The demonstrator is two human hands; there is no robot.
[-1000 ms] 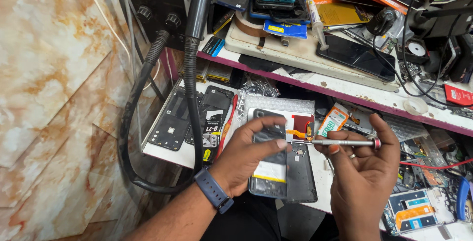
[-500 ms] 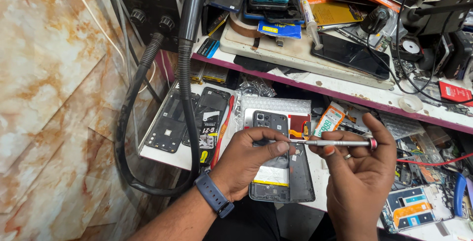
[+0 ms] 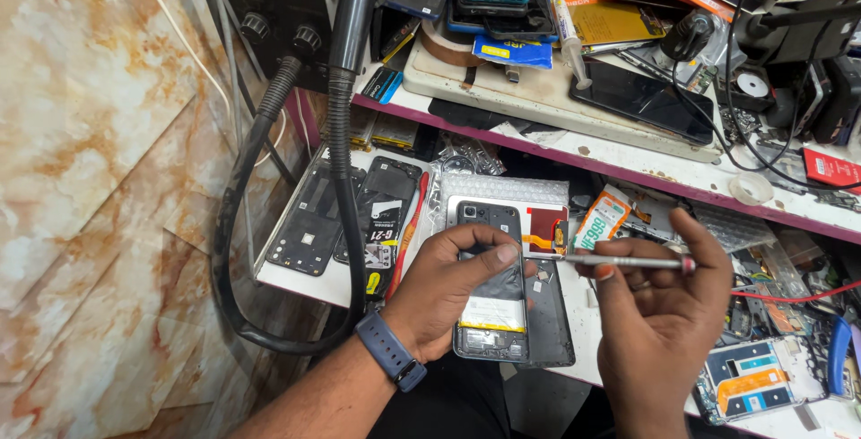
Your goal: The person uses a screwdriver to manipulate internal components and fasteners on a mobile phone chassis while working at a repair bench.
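An opened black phone [image 3: 496, 306] with its back cover off lies on the white bench in front of me. My left hand [image 3: 446, 288], a dark watch on its wrist, grips the phone's left side with the thumb pressed across the middle of it. My right hand [image 3: 661, 302] holds a slim silver screwdriver [image 3: 619, 261] level, its tip pointing left at the phone's upper right edge near my left thumb. A bubble-wrap sheet [image 3: 511, 191] lies under the phone's top end.
Two black phone frames [image 3: 309, 224] lie left of the phone, beside a red-handled tool [image 3: 404, 243]. Thick black hoses [image 3: 341, 134] hang from a station at the back left. A cluttered shelf [image 3: 574, 147] above carries phones, a syringe and cables. Circuit parts [image 3: 753, 376] sit at right.
The view has shifted slightly and the screwdriver tip has come in closer to the phone's upper edge by my left thumb. Both hands keep their grips.
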